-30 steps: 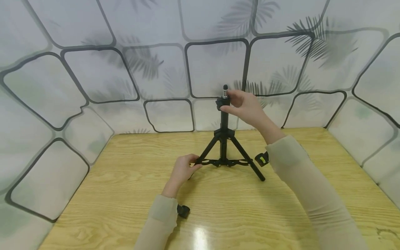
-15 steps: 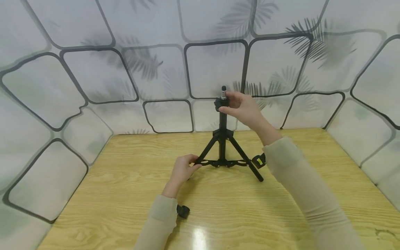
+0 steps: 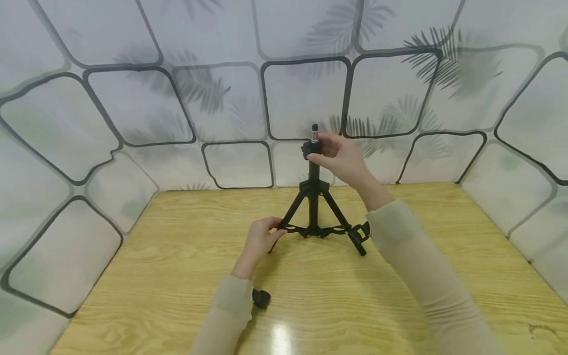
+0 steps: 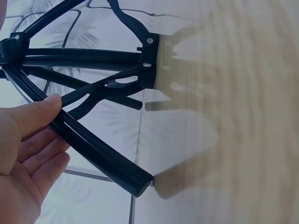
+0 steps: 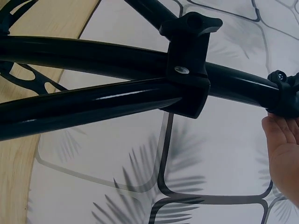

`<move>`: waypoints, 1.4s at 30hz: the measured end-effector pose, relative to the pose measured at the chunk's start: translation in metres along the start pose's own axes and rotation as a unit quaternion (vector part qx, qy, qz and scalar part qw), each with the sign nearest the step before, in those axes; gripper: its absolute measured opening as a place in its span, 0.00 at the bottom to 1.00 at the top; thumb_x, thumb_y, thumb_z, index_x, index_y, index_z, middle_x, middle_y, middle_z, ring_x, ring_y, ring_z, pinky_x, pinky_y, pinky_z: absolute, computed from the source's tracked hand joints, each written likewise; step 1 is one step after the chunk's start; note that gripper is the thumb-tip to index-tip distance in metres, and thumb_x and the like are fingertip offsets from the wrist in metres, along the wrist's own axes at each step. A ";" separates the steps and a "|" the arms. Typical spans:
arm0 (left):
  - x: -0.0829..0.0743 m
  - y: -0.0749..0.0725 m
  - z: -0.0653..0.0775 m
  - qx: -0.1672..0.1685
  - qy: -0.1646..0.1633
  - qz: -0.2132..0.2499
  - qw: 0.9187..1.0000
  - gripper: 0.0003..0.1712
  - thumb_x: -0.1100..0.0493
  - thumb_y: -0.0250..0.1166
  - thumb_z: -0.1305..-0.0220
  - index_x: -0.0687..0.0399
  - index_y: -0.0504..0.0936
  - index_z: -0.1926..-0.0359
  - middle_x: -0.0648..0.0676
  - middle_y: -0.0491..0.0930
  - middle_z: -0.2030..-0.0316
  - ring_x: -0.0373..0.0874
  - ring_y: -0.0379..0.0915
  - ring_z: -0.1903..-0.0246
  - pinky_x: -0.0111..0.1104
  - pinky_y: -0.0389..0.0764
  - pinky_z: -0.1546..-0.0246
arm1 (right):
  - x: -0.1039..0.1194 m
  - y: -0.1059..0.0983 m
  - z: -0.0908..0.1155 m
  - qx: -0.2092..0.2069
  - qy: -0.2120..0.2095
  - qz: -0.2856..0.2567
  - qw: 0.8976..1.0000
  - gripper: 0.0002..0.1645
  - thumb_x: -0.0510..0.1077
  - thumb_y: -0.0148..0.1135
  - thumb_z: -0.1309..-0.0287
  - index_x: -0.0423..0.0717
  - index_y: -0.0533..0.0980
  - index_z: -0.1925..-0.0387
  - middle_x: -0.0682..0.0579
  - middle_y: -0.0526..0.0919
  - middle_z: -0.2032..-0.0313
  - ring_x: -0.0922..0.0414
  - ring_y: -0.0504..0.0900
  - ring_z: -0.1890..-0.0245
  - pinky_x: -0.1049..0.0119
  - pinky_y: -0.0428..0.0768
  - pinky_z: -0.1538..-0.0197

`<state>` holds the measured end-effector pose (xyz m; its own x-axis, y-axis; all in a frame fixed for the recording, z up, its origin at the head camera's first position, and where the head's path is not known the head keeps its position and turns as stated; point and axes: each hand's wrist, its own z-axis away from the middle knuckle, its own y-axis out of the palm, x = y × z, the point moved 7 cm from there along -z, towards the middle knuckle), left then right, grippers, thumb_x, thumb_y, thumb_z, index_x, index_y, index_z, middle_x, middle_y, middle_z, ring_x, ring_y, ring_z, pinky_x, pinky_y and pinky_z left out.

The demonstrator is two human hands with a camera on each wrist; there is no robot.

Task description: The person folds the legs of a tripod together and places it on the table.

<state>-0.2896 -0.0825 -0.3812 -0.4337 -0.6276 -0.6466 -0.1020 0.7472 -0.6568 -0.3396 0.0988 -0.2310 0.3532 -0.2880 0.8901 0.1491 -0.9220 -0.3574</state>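
Beyond both hands rises a pale wall covering (image 3: pixel 306 98) with dark outlines and leaf prints. Below it, under the left hand, spreads the wood-grain desk (image 3: pixel 177 305). A black tripod light stand (image 3: pixel 313 212) stands upright on the desk between the hands, legs spread. The right hand (image 3: pixel 348 160), higher up, pinches its top collar (image 3: pixel 316 147) between thumb and fingers; the left hand (image 3: pixel 257 239), low down, pinches a tubular leg (image 4: pixel 105 156). Slotted braces (image 4: pixel 86 90) meet that leg beside the left thumb. A metal stud (image 3: pixel 314 135) pokes up beside the right fingertips.
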 end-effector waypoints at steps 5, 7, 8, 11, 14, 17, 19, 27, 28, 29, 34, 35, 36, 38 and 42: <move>0.000 0.001 -0.002 -0.001 0.005 0.000 1.000 0.13 0.64 0.66 0.50 0.66 0.80 0.62 0.58 0.81 0.67 0.49 0.77 0.63 0.39 0.76 0.61 | 0.003 0.001 0.001 -0.003 -0.003 0.004 1.000 0.39 0.46 0.64 0.51 0.41 0.60 0.39 0.44 0.70 0.46 0.53 0.72 0.49 0.60 0.72 0.50; 0.000 0.001 -0.002 0.001 0.002 0.000 1.000 0.13 0.64 0.66 0.50 0.66 0.80 0.62 0.58 0.81 0.67 0.49 0.77 0.64 0.39 0.76 0.61 | 0.004 0.001 0.002 -0.003 -0.002 0.005 1.000 0.38 0.45 0.64 0.51 0.41 0.60 0.39 0.44 0.70 0.46 0.53 0.72 0.49 0.60 0.72 0.50; 0.001 0.002 -0.002 0.000 0.001 -0.001 1.000 0.13 0.64 0.66 0.50 0.66 0.80 0.62 0.58 0.81 0.67 0.49 0.77 0.64 0.39 0.76 0.61 | 0.004 0.001 0.002 -0.003 -0.002 0.005 1.000 0.38 0.45 0.64 0.50 0.40 0.60 0.39 0.43 0.70 0.46 0.53 0.72 0.49 0.60 0.72 0.50; 0.000 0.001 -0.002 0.000 0.002 -0.005 1.000 0.12 0.64 0.66 0.49 0.65 0.80 0.62 0.58 0.81 0.67 0.48 0.77 0.64 0.38 0.76 0.62 | 0.006 0.002 0.004 -0.004 -0.002 0.007 1.000 0.38 0.44 0.64 0.50 0.39 0.60 0.39 0.43 0.70 0.46 0.53 0.72 0.49 0.61 0.72 0.50; -0.002 0.001 -0.003 -0.003 0.007 -0.003 1.000 0.12 0.64 0.66 0.49 0.66 0.80 0.62 0.58 0.81 0.67 0.48 0.77 0.64 0.38 0.76 0.62 | 0.006 0.001 0.004 -0.006 -0.005 0.012 1.000 0.37 0.44 0.64 0.50 0.39 0.61 0.39 0.43 0.70 0.46 0.52 0.72 0.49 0.60 0.72 0.50; -0.002 0.001 -0.004 -0.007 0.013 -0.001 1.000 0.12 0.64 0.66 0.49 0.66 0.80 0.62 0.57 0.81 0.67 0.48 0.77 0.64 0.38 0.76 0.61 | 0.006 0.000 0.004 -0.009 -0.007 0.017 1.000 0.37 0.44 0.64 0.50 0.39 0.61 0.40 0.43 0.71 0.47 0.53 0.73 0.50 0.60 0.72 0.50; -0.002 0.002 -0.004 -0.009 0.019 0.000 1.000 0.12 0.64 0.66 0.50 0.66 0.80 0.62 0.58 0.81 0.68 0.48 0.77 0.64 0.38 0.76 0.61 | 0.006 0.000 0.004 -0.011 -0.006 0.023 1.000 0.37 0.45 0.64 0.50 0.40 0.61 0.40 0.43 0.71 0.47 0.53 0.73 0.50 0.60 0.72 0.50; -0.006 0.002 -0.005 -0.022 0.039 0.010 0.999 0.11 0.65 0.66 0.50 0.66 0.80 0.63 0.58 0.81 0.68 0.49 0.77 0.64 0.39 0.76 0.61 | 0.006 0.000 0.005 -0.016 -0.011 0.028 0.999 0.37 0.45 0.64 0.50 0.39 0.61 0.40 0.43 0.71 0.47 0.52 0.73 0.50 0.61 0.72 0.50; -0.006 0.002 -0.005 -0.024 0.040 0.011 0.999 0.11 0.66 0.66 0.50 0.66 0.80 0.63 0.58 0.81 0.68 0.49 0.77 0.64 0.40 0.76 0.61 | 0.006 0.000 0.004 -0.016 -0.013 0.028 0.999 0.37 0.45 0.64 0.50 0.39 0.61 0.40 0.42 0.71 0.47 0.52 0.73 0.50 0.61 0.72 0.50; -0.006 0.002 -0.005 -0.026 0.042 0.011 0.999 0.11 0.65 0.66 0.50 0.66 0.80 0.63 0.58 0.81 0.68 0.50 0.77 0.63 0.40 0.76 0.60 | 0.006 0.000 0.004 -0.015 -0.015 0.027 0.999 0.37 0.45 0.64 0.50 0.39 0.61 0.40 0.42 0.71 0.47 0.52 0.73 0.50 0.61 0.72 0.50; -0.007 0.002 -0.006 -0.036 0.053 0.012 0.998 0.12 0.66 0.66 0.50 0.66 0.80 0.63 0.58 0.81 0.68 0.50 0.77 0.63 0.40 0.76 0.61 | 0.007 0.001 0.004 -0.014 -0.017 0.025 0.999 0.37 0.44 0.64 0.50 0.38 0.61 0.40 0.41 0.71 0.47 0.52 0.73 0.50 0.61 0.72 0.50; -0.007 0.002 -0.006 -0.036 0.053 0.012 0.998 0.12 0.65 0.66 0.50 0.67 0.80 0.63 0.58 0.81 0.68 0.50 0.77 0.64 0.40 0.76 0.61 | 0.007 0.001 0.004 -0.014 -0.016 0.026 0.999 0.37 0.44 0.64 0.50 0.38 0.61 0.40 0.41 0.71 0.47 0.52 0.73 0.50 0.61 0.72 0.50; -0.008 0.002 -0.006 -0.036 0.052 0.014 0.998 0.12 0.66 0.66 0.50 0.67 0.80 0.63 0.58 0.81 0.68 0.50 0.77 0.64 0.39 0.76 0.61 | 0.007 0.001 0.004 -0.014 -0.014 0.027 0.999 0.37 0.44 0.64 0.50 0.38 0.61 0.40 0.41 0.71 0.47 0.52 0.73 0.50 0.61 0.72 0.50; -0.008 0.002 -0.007 -0.035 0.050 0.015 0.998 0.12 0.65 0.66 0.50 0.67 0.80 0.63 0.58 0.81 0.68 0.50 0.77 0.64 0.39 0.76 0.61 | 0.006 0.001 0.004 -0.013 -0.013 0.029 0.999 0.37 0.44 0.64 0.50 0.38 0.61 0.40 0.41 0.71 0.47 0.52 0.73 0.49 0.61 0.72 0.50; -0.009 0.003 -0.007 -0.034 0.043 0.020 0.998 0.12 0.65 0.66 0.50 0.67 0.80 0.63 0.58 0.81 0.69 0.49 0.77 0.64 0.40 0.76 0.61 | 0.007 0.000 0.005 -0.014 -0.014 0.033 0.999 0.37 0.44 0.64 0.50 0.38 0.61 0.40 0.42 0.71 0.47 0.52 0.73 0.49 0.61 0.72 0.50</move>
<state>-0.2925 -0.0731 -0.3741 -0.5130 -0.5777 -0.6349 -0.1416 0.7865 -0.6012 -0.3330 0.0978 -0.2266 0.3872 -0.3421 0.8561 0.0992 -0.9077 -0.4076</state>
